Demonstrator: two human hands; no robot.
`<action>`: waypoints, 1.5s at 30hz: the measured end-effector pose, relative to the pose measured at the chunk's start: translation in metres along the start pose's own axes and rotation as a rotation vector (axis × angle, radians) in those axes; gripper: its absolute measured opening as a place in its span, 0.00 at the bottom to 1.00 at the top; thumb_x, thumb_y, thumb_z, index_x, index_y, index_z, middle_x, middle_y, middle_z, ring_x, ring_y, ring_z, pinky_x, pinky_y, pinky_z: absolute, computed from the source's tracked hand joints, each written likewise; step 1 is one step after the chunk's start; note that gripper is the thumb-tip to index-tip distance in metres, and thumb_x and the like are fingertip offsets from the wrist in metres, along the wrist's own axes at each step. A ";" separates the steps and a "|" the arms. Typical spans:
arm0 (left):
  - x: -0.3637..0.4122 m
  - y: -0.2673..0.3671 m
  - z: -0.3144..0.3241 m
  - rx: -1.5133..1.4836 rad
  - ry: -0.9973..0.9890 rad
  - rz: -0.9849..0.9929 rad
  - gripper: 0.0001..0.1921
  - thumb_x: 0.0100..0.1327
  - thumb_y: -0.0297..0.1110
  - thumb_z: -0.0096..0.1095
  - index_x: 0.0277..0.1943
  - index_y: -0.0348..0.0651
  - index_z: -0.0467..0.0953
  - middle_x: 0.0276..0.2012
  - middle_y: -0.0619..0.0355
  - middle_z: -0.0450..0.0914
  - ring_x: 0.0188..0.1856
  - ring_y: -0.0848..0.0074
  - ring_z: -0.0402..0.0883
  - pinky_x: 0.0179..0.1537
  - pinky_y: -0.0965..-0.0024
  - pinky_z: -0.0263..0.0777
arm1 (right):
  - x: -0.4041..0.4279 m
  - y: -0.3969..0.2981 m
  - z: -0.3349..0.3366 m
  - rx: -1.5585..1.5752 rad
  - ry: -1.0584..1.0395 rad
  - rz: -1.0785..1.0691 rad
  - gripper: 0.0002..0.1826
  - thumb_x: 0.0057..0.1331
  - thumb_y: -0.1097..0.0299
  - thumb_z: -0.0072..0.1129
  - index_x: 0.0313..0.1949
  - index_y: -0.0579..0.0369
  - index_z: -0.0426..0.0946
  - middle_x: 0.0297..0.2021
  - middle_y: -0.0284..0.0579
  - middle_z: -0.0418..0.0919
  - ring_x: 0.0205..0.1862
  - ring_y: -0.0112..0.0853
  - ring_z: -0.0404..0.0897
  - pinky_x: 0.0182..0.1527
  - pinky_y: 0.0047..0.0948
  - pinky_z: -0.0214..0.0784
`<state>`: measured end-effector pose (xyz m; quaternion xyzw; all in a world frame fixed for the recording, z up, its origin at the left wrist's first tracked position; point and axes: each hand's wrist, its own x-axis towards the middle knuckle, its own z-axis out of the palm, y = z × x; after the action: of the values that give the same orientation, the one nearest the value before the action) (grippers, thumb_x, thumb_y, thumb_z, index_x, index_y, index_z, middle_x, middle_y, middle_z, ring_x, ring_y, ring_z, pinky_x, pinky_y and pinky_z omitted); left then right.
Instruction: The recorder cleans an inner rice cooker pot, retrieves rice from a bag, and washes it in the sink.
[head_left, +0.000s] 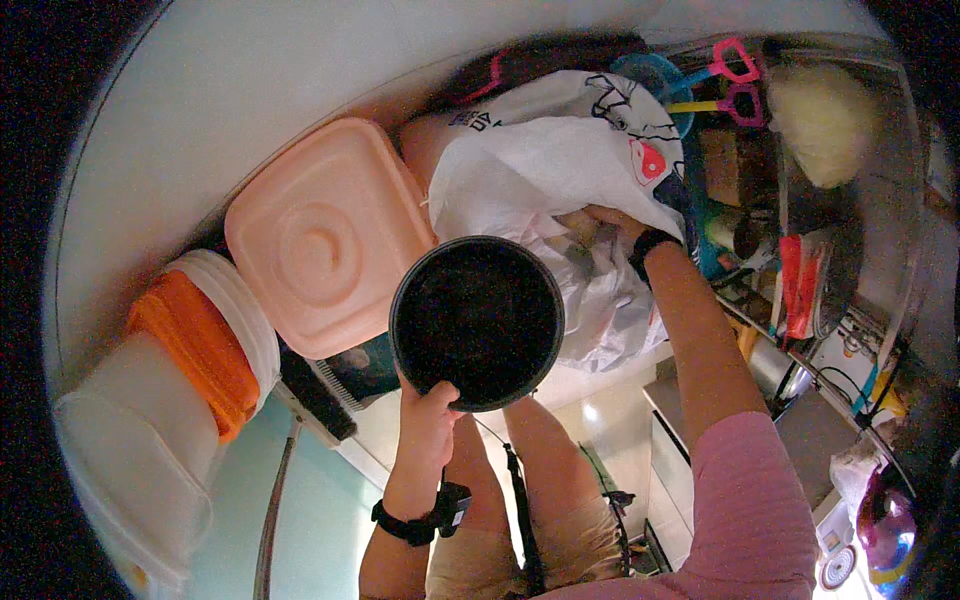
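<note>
My left hand (431, 409) grips the near rim of a round black pot or bowl (478, 324), its thumb on the edge; the dark inside shows no detail. My right hand (607, 221) reaches into the mouth of a large white bag (555, 165) with printed drawings. A flap of the bag partly covers its fingers, and whether they hold anything cannot be seen. Crumpled white plastic (600, 300) lies below that hand, to the right of the pot.
A pink lidded bin (322, 240) stands left of the pot, beside an orange container (202, 345) and white tubs. A dark-bristled brush (315, 390) lies nearby. On the right are a wire rack (814, 371), a filled clear bag (825, 124) and pink-handled tools (739, 105).
</note>
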<state>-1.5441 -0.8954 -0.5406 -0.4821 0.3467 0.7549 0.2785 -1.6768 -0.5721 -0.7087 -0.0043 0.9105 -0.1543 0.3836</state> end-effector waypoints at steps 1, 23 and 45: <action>-0.001 -0.002 0.000 -0.007 -0.006 -0.002 0.40 0.40 0.18 0.43 0.60 0.55 0.47 0.52 0.54 0.60 0.48 0.65 0.67 0.40 0.63 0.71 | -0.007 0.003 -0.006 0.032 0.004 0.005 0.19 0.57 0.72 0.40 0.49 0.54 0.64 0.48 0.51 0.66 0.50 0.41 0.66 0.50 0.36 0.60; -0.036 -0.005 0.020 0.108 0.019 0.069 0.44 0.43 0.16 0.42 0.60 0.64 0.33 0.52 0.50 0.58 0.44 0.61 0.69 0.32 0.62 0.74 | -0.098 -0.071 -0.017 1.783 0.044 0.315 0.18 0.59 0.74 0.35 0.51 0.54 0.60 0.47 0.44 0.67 0.48 0.35 0.68 0.48 0.35 0.65; -0.032 -0.018 0.077 0.115 -0.111 0.037 0.38 0.42 0.14 0.39 0.57 0.58 0.42 0.52 0.49 0.56 0.48 0.55 0.67 0.33 0.52 0.75 | -0.233 -0.156 -0.031 0.186 0.568 -0.361 0.29 0.49 0.78 0.50 0.52 0.37 0.63 0.50 0.57 0.53 0.44 0.50 0.67 0.44 0.35 0.67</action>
<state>-1.5599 -0.8264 -0.4934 -0.4160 0.3823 0.7645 0.3104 -1.5516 -0.6826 -0.4813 -0.0874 0.9475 -0.2968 0.0802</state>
